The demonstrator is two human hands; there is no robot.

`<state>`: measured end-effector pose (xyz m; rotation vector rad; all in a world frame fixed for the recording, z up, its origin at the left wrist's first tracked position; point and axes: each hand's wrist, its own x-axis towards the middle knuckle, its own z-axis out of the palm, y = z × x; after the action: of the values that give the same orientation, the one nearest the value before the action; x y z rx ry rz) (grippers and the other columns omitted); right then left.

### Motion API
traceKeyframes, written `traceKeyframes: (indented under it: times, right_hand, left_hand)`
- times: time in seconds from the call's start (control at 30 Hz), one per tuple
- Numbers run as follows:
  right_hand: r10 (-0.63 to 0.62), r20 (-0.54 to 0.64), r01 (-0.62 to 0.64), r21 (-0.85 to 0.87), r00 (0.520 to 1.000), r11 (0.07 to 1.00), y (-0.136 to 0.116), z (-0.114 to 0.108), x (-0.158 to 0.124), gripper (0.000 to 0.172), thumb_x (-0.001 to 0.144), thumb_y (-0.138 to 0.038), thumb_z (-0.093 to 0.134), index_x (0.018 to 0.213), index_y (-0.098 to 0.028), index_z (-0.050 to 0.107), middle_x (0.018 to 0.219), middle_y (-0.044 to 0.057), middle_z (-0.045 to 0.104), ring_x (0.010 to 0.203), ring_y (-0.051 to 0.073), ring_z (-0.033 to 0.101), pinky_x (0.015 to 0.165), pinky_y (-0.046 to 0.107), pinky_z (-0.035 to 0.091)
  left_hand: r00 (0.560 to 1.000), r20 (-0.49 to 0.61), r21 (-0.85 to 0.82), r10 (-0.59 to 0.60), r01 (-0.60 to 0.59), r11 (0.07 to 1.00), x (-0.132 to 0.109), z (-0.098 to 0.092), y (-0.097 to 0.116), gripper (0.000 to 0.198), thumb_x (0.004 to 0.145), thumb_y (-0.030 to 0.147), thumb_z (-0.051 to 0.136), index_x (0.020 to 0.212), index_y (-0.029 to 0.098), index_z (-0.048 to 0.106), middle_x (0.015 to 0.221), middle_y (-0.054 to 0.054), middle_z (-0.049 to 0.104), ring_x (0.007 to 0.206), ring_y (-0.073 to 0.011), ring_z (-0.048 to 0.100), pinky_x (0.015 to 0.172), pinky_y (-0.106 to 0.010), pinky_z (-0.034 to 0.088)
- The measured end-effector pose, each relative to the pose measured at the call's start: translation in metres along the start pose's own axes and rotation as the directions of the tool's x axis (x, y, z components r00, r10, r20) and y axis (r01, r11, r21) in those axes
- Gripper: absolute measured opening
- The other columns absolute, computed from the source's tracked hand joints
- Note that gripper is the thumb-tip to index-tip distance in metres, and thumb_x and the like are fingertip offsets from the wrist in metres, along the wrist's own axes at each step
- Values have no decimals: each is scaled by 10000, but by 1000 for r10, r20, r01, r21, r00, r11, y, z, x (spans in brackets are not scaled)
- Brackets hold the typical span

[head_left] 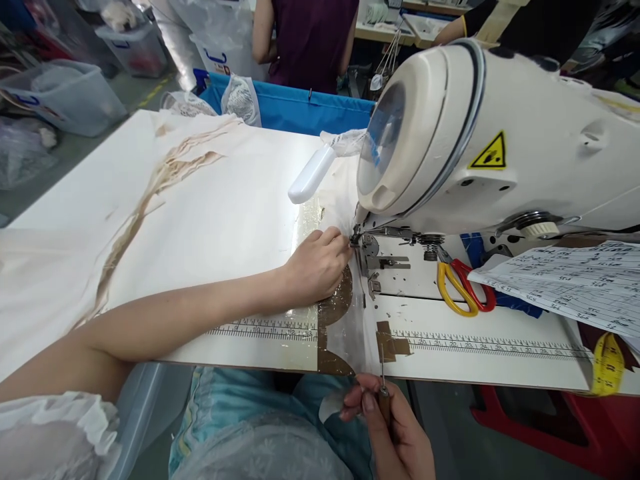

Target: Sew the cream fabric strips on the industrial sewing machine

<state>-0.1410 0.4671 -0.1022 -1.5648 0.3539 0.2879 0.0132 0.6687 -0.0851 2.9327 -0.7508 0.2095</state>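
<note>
Landmark: the presser foot of the sewing machine; every place below is given from it.
Step in hand: judged from the hands, a sheer fabric strip is being set at the presser foot for stitching. Whether the needle is running cannot be told.
Sheer fabric strip: it runs from under the presser foot straight toward the person, over the brown taped patch and off the near edge of the bench.
Left hand: just left of the presser foot, its grip drawn together on the strip's edge, fingertips touching the cloth right at the foot.
Right hand: well below the presser foot, past the bench edge; its grip is clamped round the wooden handle of an awl, metal point up and near the strip's hanging end.
Next move calls for: probably keeping the strip flat and straight into the foot, with the left fingertips clear of the needle.
Scissors: right of the presser foot, lying on the machine bed, untouched.
Blue cart: behind the presser foot, beyond the far bench edge; pale lace pieces stick up from it.
Clear tubs: far left and behind; they hold pale bundles, too blurred to name.
Beige strips: left of the presser foot, loose on the bench.
</note>
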Motion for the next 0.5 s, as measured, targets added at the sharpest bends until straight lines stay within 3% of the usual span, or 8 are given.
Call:
traceKeyframes:
  times: [0.17, 0.5]
  right_hand:
    - [7, -7, -7, -41, 1000, 999, 0, -3, 1, 385, 879, -575, 636, 991, -212, 695, 767, 22, 651, 654, 168, 616, 647, 271, 516]
    - [61, -44, -66, -117, 997, 991, -4, -7, 1, 464, 843, -628, 649, 1052, -217, 705, 789, 35, 661, 670, 183, 611, 636, 271, 503]
  left_hand:
    - [995, -36, 35, 90, -88, 995, -6, 4, 7, 354, 941, 192, 414, 1194, 46, 613, 1273, -182, 577, 1117, -289, 499, 864, -397, 404]
    - [987, -73, 55, 145, -142, 988, -11, 8, 12, 346, 916, 221, 437, 1149, 48, 626, 1256, -195, 585, 1121, -307, 511, 944, -425, 398]
